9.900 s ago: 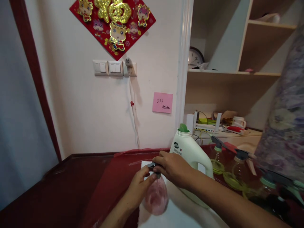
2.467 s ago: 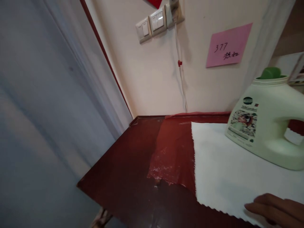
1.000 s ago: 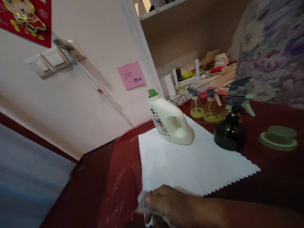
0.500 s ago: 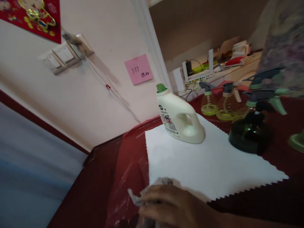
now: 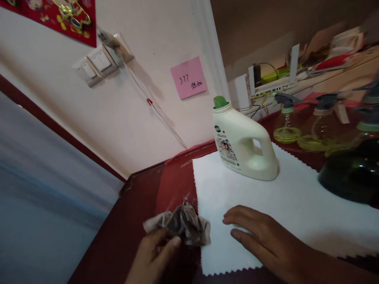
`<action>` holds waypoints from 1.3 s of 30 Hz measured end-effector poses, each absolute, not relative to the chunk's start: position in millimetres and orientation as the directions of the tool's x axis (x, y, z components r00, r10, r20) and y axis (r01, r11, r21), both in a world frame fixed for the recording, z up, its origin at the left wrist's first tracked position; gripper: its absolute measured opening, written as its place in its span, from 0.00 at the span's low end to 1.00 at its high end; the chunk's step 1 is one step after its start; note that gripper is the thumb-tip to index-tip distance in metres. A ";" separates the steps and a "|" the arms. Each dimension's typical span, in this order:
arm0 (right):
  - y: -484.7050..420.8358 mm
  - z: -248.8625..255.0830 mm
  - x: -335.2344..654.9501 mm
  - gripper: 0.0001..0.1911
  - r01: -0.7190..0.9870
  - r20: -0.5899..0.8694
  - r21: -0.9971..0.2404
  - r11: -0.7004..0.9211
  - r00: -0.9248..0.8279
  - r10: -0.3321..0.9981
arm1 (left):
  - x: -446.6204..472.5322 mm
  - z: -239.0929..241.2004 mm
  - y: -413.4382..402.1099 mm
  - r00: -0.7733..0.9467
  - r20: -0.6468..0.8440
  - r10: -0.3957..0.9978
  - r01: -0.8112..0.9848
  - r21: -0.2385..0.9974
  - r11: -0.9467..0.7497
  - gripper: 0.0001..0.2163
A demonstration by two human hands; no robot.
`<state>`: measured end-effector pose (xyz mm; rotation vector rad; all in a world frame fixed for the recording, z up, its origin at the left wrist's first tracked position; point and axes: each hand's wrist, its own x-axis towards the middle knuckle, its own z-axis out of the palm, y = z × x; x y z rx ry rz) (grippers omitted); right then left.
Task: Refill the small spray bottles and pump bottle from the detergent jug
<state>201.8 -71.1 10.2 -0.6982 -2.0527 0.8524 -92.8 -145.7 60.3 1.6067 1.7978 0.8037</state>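
Note:
A crumpled grey cloth point(image 5: 189, 224) is at the table's left side, its right edge overlapping the white zigzag-edged sheet point(image 5: 237, 252). My left hand point(image 5: 154, 252) has its fingers and thumb closed on the near side of this cloth; the exact grip is partly hidden. My right hand point(image 5: 263, 236) is open over the white sheet, fingers stretched to the left, holding nothing. Behind it, a pale green handled jug point(image 5: 245, 138) stands upright on the sheet with a green piece in its mouth.
Spray bottles with yellow liquid point(image 5: 286, 128) and a dark green bottle point(image 5: 352, 173) stand at the right. A white router point(image 5: 275, 85) sits on the shelf behind. A pink note point(image 5: 188, 77) and wall switches point(image 5: 99, 61) are on the wall. A blue-grey curtain point(image 5: 53, 189) hangs left.
My right hand has let go of the grey cloth and moved right over the sheet. My left hand has come into view at the cloth. The view has shifted left.

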 end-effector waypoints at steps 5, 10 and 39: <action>-64.5 -13.3 201.8 0.12 0.362 0.375 -0.566 0.740 -0.687 0.623 | -102.8 64.4 -128.2 -0.169 0.195 0.966 0.863 0.503 0.050 0.24; -64.4 -16.5 203.2 0.13 0.381 0.429 -0.442 0.812 -0.705 0.565 | -96.4 26.1 -107.8 0.102 -0.154 0.983 0.907 0.420 -0.028 0.24; -40.0 -71.8 176.0 0.15 0.359 0.765 -0.307 0.881 -0.458 0.453 | -169.1 34.4 94.1 -0.028 0.121 0.992 0.975 0.222 0.001 0.09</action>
